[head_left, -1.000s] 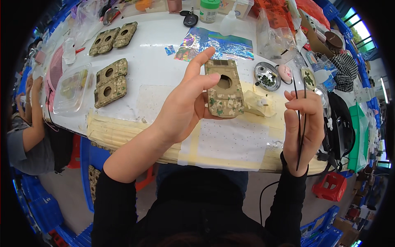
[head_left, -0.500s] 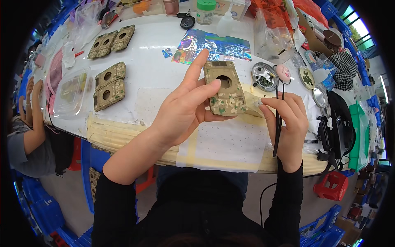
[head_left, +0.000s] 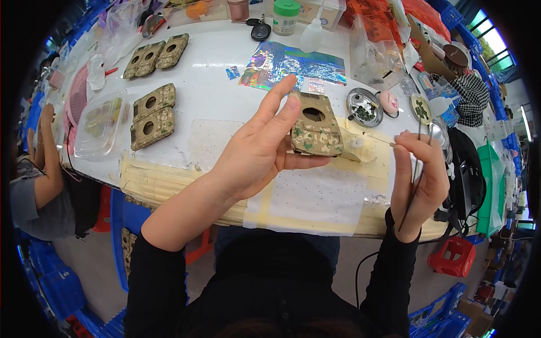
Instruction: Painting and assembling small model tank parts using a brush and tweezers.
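Note:
A camouflage-painted toy tank hull (head_left: 318, 138) with a round hole in its top rests in my left hand (head_left: 253, 149), thumb along its left edge and fingers underneath. My right hand (head_left: 425, 174) is off to the right, apart from the hull. Between its thumb and forefinger is pinched a thin needle-like stick (head_left: 378, 139) pointing left. Dark tweezers (head_left: 407, 205) are also held in that hand, lying across the palm. Close to the stick's tip, a small white piece (head_left: 356, 142) sits on a yellowish taped block (head_left: 366, 153).
More camouflage hulls (head_left: 153, 125) lie at the left, beside a clear plastic box (head_left: 96, 132). A round metal dish (head_left: 350, 116) of small dark green parts stands beyond the block. Holographic film (head_left: 270, 62) and a green-lidded jar (head_left: 285, 22) are farther back. A co-worker's arm (head_left: 51, 152) shows at far left.
My right hand has drawn back to the right, and the thin stick now shows in its pinch. My left hand and the hull shifted slightly right, the thumb moving off the round hole.

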`<state>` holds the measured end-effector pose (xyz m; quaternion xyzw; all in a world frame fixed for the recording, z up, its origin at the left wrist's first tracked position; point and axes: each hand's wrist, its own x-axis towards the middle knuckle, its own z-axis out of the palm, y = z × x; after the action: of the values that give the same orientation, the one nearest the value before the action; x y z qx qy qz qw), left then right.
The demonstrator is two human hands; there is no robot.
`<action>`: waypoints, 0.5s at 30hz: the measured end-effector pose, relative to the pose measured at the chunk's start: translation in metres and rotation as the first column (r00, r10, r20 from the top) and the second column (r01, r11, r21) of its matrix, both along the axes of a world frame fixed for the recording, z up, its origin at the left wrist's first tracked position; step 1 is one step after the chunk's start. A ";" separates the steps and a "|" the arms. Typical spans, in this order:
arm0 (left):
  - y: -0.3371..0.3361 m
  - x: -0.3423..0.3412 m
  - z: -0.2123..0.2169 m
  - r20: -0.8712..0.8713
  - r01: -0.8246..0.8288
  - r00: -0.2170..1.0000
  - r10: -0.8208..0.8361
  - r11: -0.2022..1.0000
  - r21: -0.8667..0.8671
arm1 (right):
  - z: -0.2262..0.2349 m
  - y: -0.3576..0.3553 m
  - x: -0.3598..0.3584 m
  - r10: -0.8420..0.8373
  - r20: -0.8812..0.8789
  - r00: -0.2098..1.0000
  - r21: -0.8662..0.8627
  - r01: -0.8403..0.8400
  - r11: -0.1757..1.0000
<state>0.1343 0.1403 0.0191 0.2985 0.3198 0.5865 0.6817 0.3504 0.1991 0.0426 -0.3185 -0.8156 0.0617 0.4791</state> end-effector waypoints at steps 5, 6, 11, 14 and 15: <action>0.000 -0.002 -0.002 0.013 0.036 0.999 -0.036 0.999 -0.010 | 0.006 -0.004 -0.001 0.127 -0.198 0.972 -0.033 -0.136 0.990; 0.000 -0.002 -0.002 0.011 0.041 0.999 -0.041 0.999 -0.013 | 0.004 -0.003 -0.003 0.152 -0.219 0.964 -0.054 -0.168 0.984; -0.002 0.006 0.001 -0.060 -0.048 0.997 0.045 0.998 -0.048 | -0.004 -0.004 -0.020 0.237 -0.363 0.901 -0.247 -0.339 0.908; -0.002 0.003 0.000 -0.010 0.022 1.000 -0.022 0.999 -0.023 | -0.004 -0.006 -0.029 0.270 -0.415 0.869 -0.324 -0.418 0.849; -0.002 0.001 0.000 0.015 0.058 0.998 -0.058 0.998 -0.010 | -0.004 -0.006 -0.032 0.279 -0.428 0.860 -0.323 -0.434 0.841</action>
<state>0.1357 0.1386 0.0186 0.2995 0.3090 0.5671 0.7023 0.3188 0.1928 0.0381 -0.2339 -0.7265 0.3779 0.5241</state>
